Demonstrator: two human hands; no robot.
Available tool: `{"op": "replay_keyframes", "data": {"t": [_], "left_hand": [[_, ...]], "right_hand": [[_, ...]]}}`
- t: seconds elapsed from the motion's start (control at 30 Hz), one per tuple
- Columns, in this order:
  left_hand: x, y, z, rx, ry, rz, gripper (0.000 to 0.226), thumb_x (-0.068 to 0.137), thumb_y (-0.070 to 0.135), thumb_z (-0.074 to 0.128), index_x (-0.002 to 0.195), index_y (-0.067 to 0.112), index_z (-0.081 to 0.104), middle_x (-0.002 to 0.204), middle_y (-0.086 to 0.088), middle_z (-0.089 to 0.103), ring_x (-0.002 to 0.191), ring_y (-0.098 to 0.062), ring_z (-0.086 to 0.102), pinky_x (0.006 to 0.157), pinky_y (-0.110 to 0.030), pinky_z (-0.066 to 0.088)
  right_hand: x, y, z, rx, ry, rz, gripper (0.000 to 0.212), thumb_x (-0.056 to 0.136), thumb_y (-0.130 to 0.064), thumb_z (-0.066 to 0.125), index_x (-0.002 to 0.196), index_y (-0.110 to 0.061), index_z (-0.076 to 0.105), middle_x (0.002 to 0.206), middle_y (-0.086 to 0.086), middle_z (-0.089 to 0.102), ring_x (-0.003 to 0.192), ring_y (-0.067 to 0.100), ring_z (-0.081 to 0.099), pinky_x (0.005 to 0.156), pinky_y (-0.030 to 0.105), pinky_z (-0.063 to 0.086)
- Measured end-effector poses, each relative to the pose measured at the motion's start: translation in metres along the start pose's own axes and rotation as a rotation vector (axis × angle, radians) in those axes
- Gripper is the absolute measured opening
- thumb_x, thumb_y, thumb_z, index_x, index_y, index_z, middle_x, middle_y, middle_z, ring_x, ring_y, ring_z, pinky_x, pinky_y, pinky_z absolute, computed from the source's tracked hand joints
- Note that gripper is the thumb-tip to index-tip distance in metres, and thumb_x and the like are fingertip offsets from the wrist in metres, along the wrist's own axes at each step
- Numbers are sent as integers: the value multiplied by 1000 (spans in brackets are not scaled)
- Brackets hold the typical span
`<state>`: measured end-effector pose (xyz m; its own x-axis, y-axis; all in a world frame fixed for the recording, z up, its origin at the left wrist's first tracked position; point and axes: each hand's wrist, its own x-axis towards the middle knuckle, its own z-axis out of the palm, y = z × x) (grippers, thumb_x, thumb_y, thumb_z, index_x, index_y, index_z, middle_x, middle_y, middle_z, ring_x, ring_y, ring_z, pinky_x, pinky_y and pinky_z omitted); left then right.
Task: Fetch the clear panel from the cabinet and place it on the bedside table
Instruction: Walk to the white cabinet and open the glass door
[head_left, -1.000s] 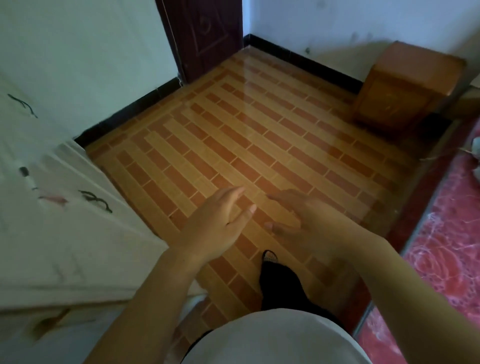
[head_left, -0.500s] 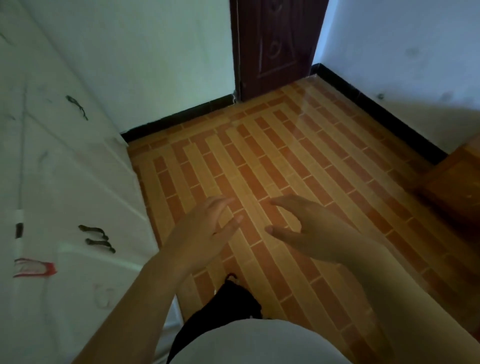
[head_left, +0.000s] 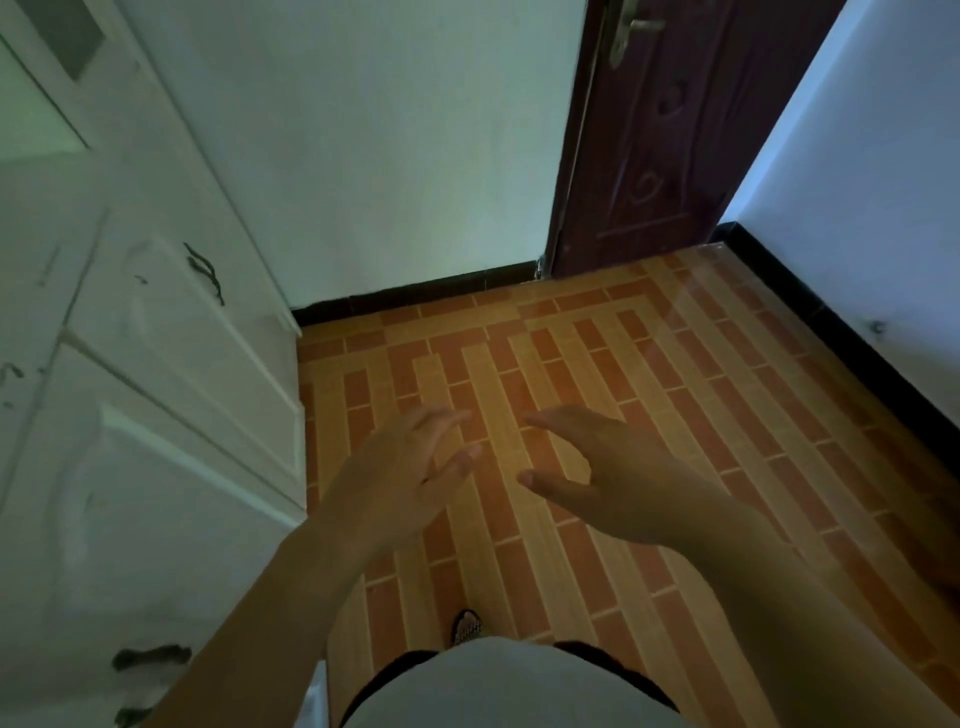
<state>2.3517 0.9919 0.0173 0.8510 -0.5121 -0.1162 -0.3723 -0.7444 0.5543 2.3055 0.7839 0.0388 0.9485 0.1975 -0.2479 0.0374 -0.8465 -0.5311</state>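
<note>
Cabinet (head_left: 156, 364) closed, panel unseen

Cabinet stands white at the left, its doors and drawers all closed, so its contents are hidden; the clear panel cannot be made out, and whether it lies inside cannot be told; left hand (head_left: 400, 483) and right hand (head_left: 613, 478) hover side by side over the brick-patterned floor (head_left: 571, 338), apart from each other and from the cabinet; fingers of both are loosely spread, slightly bent, holding nothing visible; a dark door (head_left: 654, 135) stands beyond
</note>
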Motion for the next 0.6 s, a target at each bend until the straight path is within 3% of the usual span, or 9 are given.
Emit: {"op": "replay_keyframes", "data": {"t": [0.27, 0.43, 0.6], "left_hand": [[119, -33, -32, -43, -15, -62, 52, 89, 54, 33, 137, 35, 33, 146, 14, 32, 130, -1, 28, 99, -22, 22], [198, -55, -60, -71, 80, -149, 51, 90, 51, 36, 137, 31, 33, 144, 12, 36, 126, -1, 34, 99, -22, 27], [270, -74, -91, -80, 167, -278, 57, 86, 57, 32, 138, 33, 33, 144, 11, 37, 130, -7, 35, 108, -35, 30]], "right_hand": [[112, 39, -52, 63, -48, 45, 63, 83, -59, 48, 139, -39, 25, 149, -15, 28, 134, 7, 28, 109, 34, 29], [223, 48, -91, 5, -105, -70, 63, 84, -57, 49, 139, -40, 25, 150, -14, 26, 135, 8, 27, 109, 33, 27], [327, 48, -135, -65, -134, -246, 61, 84, -57, 49, 138, -40, 27, 148, -14, 31, 132, 8, 32, 106, 34, 32]]}}
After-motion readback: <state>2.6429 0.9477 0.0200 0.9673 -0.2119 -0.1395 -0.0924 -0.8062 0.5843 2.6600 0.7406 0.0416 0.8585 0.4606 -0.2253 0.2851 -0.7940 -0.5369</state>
